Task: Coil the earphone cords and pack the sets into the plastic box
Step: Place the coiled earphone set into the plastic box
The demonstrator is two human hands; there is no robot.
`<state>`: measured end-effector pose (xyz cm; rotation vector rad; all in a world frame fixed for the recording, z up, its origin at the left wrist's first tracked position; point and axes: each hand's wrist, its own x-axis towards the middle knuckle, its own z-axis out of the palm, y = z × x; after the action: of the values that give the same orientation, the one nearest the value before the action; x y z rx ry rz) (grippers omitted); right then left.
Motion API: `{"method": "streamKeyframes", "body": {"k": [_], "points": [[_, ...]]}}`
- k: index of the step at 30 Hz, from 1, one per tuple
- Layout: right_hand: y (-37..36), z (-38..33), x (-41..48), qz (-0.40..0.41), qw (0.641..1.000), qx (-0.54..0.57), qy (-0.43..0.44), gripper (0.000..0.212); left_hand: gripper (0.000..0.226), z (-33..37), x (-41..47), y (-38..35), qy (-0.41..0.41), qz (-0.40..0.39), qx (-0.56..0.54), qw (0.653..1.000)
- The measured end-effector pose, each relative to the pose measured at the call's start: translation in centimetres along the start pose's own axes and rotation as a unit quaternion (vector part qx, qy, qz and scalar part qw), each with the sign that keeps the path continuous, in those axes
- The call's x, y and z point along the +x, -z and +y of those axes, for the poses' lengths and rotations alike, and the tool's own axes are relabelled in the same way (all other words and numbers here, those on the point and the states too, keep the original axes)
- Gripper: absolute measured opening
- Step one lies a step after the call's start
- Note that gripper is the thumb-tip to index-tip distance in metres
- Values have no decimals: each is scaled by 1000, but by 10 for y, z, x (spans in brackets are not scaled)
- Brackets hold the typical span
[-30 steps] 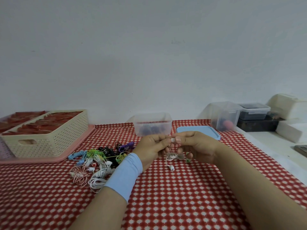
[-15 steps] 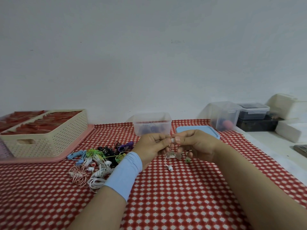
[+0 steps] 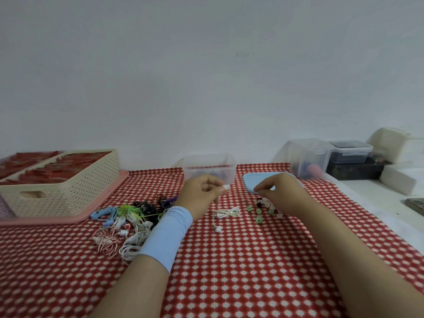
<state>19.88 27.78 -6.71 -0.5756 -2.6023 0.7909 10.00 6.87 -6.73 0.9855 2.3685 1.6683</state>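
Earphone set (image 3: 226, 212), white, one: lying part-coiled on the checked tablecloth (image 3: 229, 260) in front of the plastic box (image 3: 210, 165), with one strand rising to the left hand (image 3: 199, 196), which is pinching it between thumb and forefinger. Right hand (image 3: 284, 193), fingers curled, is hovering over loose ear tips (image 3: 258, 211), at least three of them green; whether it is gripping one cannot be told. Blue lid (image 3: 249, 180), one, is lying beside the box. Half a second ago both hands were holding the set together; now they are sitting apart.
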Motion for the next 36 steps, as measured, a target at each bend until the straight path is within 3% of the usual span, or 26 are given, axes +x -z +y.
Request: {"method": "streamKeyframes", "body": {"k": [7, 13, 21, 27, 31, 36], "points": [[-5, -12, 3, -66, 981, -184, 21, 15, 19, -1, 1, 14, -8, -75, 253, 965], [-7, -18, 1, -47, 983, -171, 44, 12, 26, 10, -2, 31, -30, -72, 326, 942], [-20, -26, -8, -42, 995, 55, 77, 10, 12, 27, -16, 43, 12, -155, 325, 933], [-19, -38, -16, -95, 971, 214, 45, 19, 27, 31, -20, 29, 57, -288, 343, 892], [-18, -39, -18, -116, 944, 307, 21, 10, 17, 25, -18, 27, 22, -250, 335, 908], [-13, -37, -16, -151, 889, 433, -25, 20, 23, 20, -16, 22, 20, -152, 193, 969]]}}
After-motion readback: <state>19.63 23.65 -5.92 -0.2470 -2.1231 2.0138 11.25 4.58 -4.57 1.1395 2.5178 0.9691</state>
